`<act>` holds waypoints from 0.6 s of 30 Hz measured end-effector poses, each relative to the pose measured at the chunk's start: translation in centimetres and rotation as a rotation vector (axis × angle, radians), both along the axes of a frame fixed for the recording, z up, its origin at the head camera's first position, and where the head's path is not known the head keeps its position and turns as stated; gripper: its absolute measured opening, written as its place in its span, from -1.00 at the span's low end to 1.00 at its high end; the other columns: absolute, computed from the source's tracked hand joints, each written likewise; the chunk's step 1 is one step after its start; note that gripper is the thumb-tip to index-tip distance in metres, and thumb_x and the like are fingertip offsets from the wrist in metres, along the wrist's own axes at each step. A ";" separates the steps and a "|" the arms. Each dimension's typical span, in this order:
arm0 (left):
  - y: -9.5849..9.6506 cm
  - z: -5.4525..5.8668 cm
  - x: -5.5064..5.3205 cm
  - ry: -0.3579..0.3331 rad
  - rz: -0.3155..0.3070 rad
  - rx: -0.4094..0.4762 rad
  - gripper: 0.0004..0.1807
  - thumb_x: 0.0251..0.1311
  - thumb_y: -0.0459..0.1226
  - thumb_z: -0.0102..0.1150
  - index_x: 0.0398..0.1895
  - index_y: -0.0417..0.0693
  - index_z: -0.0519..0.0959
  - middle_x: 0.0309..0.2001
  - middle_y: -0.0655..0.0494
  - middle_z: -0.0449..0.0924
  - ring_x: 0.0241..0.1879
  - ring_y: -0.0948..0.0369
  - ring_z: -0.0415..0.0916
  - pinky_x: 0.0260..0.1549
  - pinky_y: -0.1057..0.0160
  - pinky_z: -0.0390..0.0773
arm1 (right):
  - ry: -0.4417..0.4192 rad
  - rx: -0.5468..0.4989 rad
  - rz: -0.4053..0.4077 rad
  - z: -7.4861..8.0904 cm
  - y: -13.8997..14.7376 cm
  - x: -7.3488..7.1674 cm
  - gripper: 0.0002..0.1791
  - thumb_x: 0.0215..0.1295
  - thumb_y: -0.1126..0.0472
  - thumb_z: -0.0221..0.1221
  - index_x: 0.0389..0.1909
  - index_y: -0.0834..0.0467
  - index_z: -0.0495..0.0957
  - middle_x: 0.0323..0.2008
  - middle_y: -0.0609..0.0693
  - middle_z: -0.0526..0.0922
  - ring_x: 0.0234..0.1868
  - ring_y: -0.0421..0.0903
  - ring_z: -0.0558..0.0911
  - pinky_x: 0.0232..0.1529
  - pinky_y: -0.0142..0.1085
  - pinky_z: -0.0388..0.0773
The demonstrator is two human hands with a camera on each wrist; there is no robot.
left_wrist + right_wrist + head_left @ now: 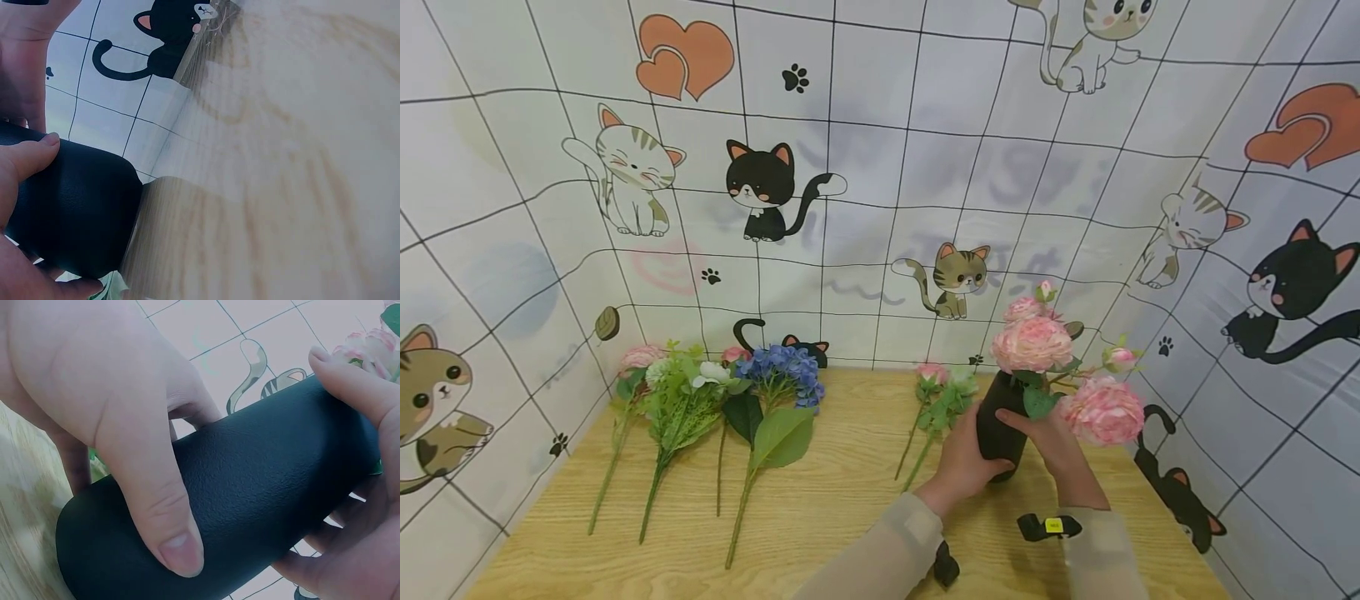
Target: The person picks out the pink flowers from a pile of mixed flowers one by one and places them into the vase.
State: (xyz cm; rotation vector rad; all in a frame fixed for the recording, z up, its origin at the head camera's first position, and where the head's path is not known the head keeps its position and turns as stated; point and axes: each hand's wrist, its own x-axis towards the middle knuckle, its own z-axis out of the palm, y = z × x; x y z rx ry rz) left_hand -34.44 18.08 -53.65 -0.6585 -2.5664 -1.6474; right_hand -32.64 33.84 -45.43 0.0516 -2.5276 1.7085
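Both hands grip a black vase (1000, 427) with a leathery surface, tilted at the right of the table. In the head view my left hand (961, 462) is around its lower part, thumb across the near side. My right hand (1054, 442) holds it higher up near the mouth, thumb on the front, as the right wrist view also shows on the vase (250, 469). Pink peonies (1032, 343) with buds and green leaves stand out of the mouth, one large bloom (1105, 410) leaning right. Whether the vase's base touches the table cannot be told.
On the wooden table (850, 517) lie several flower stems at left: a blue hydrangea (782, 375), a leafy green bunch (681, 408) and a pink flower (640, 358). A pink flower with green leaves (943, 400) lies just left of the vase. Cat-print cloth (865, 167) encloses the table.
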 end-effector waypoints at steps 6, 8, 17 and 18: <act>0.0 0.1 0.0 0.010 0.004 -0.002 0.12 0.16 -0.05 0.62 0.69 0.13 0.11 0.54 0.08 0.37 0.45 0.05 0.45 0.38 -0.05 0.53 | -0.148 -0.017 0.002 0.2 -0.2 -0.1 0.21 0.42 0.09 0.27 0.72 0.20 -0.45 0.72 0.35 -0.32 0.72 0.37 -0.22 0.65 0.34 -0.13; 0.1 0.1 0.0 0.010 0.005 -0.004 0.12 0.16 -0.04 0.62 0.69 0.12 0.11 0.54 0.08 0.37 0.46 0.04 0.45 0.38 -0.05 0.53 | -0.201 -0.005 -0.025 0.4 -0.3 -0.2 0.28 0.41 0.03 0.27 0.70 0.20 -0.55 0.71 0.36 -0.43 0.72 0.38 -0.28 0.66 0.33 -0.14; 0.0 0.2 0.0 0.003 0.003 -0.008 0.13 0.16 -0.04 0.62 0.70 0.06 0.11 0.55 0.06 0.36 0.47 0.03 0.44 0.40 -0.06 0.52 | -0.247 -0.005 -0.049 0.3 -0.4 -0.3 0.31 0.41 -0.02 0.27 0.68 0.21 -0.62 0.70 0.32 -0.54 0.72 0.36 -0.36 0.66 0.32 -0.18; 0.0 0.2 0.0 0.003 0.003 -0.009 0.13 0.16 -0.04 0.61 0.69 0.07 0.11 0.55 0.06 0.36 0.47 0.03 0.44 0.40 -0.06 0.52 | -0.253 -0.007 -0.041 0.3 -0.4 -0.3 0.31 0.42 -0.03 0.26 0.68 0.20 -0.62 0.70 0.31 -0.54 0.72 0.36 -0.37 0.67 0.32 -0.20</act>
